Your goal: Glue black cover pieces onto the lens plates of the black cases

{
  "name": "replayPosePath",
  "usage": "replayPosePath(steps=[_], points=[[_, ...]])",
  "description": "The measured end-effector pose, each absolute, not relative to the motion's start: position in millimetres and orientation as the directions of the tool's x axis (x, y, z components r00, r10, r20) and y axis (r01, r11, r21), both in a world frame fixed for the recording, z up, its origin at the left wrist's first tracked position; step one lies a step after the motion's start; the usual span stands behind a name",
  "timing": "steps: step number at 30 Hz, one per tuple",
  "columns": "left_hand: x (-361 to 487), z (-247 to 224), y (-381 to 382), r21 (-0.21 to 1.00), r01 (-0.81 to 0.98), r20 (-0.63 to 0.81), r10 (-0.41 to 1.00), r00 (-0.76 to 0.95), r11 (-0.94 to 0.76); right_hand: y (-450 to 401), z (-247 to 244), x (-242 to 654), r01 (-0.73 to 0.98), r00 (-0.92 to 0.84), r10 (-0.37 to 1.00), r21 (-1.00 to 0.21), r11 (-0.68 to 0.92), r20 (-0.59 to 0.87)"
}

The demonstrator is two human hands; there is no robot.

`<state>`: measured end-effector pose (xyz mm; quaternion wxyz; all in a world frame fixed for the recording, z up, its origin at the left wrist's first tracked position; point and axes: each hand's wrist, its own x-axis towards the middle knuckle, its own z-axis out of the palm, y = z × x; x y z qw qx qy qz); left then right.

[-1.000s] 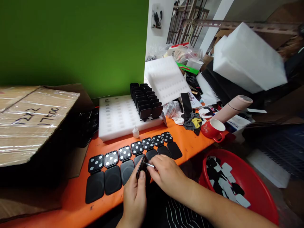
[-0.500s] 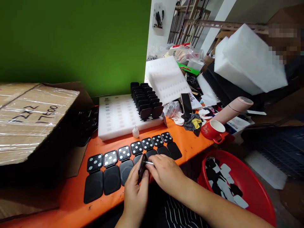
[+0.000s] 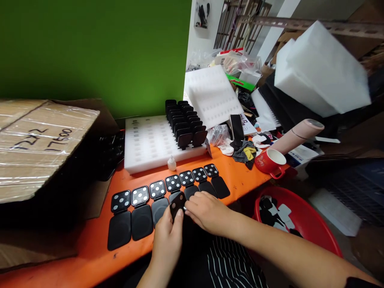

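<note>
Left hand [image 3: 168, 240] pinches the plate [image 3: 177, 203] upright above the table [image 3: 237, 184] — likely light, stiff, slick; best gripped by its edges. Right hand [image 3: 207, 212], fingers narrowed beside it, pinches a small metallic tip [image 3: 185, 208] — otherwise hidden.

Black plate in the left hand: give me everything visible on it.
The black plate is thin and flat, with rounded corners and a few pale round dots on the face in view. Material looks like plastic. It is tilted and held clear of the orange table, gripped by the left hand. The right hand pinches a shiny bit by its right edge; contact unclear. Fingers hide its lower part.
</note>
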<state>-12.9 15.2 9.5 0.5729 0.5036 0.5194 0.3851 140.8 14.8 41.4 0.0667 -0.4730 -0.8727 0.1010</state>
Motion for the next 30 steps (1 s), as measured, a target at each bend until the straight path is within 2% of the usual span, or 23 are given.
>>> replayPosePath(steps=[2,4,7,10,14,19,22,25,30], points=[[-12,11,19,0.949,-0.077,-0.29,0.942,0.17,0.306,15,42,144,0.762,-0.586,0.81,-0.317,0.564,0.033],[-12,15,23,0.879,-0.244,-0.37,0.909,0.19,0.409,15,44,148,0.729,-0.54,0.839,-0.463,0.504,0.065],[-14,21,26,0.751,-0.428,-0.453,0.864,0.219,0.502,15,48,152,0.63,-0.319,0.946,-0.733,0.255,0.054],[-15,22,26,0.712,-0.464,-0.474,0.848,0.237,0.527,13,51,152,0.548,-0.186,0.981,-0.834,0.065,-0.046],[-14,14,23,0.8,-0.387,-0.41,0.888,0.205,0.459,8,54,142,0.508,-0.165,0.979,-0.861,-0.021,-0.122],[-14,13,20,0.938,-0.173,-0.281,0.952,0.124,0.3,10,60,128,0.472,-0.135,0.98,-0.879,-0.063,-0.143],[-14,16,16,0.985,0.053,-0.169,0.971,0.168,0.163,15,65,123,0.595,-0.109,0.985,-0.803,-0.041,-0.131],[-16,17,12,0.969,0.246,-0.035,0.974,0.226,-0.022,16,69,120,0.738,-0.113,0.985,-0.674,-0.006,-0.132],[-18,16,9,0.926,0.353,0.057,0.972,0.227,-0.137,13,64,116,0.83,-0.213,0.977,-0.533,0.166,-0.028]])
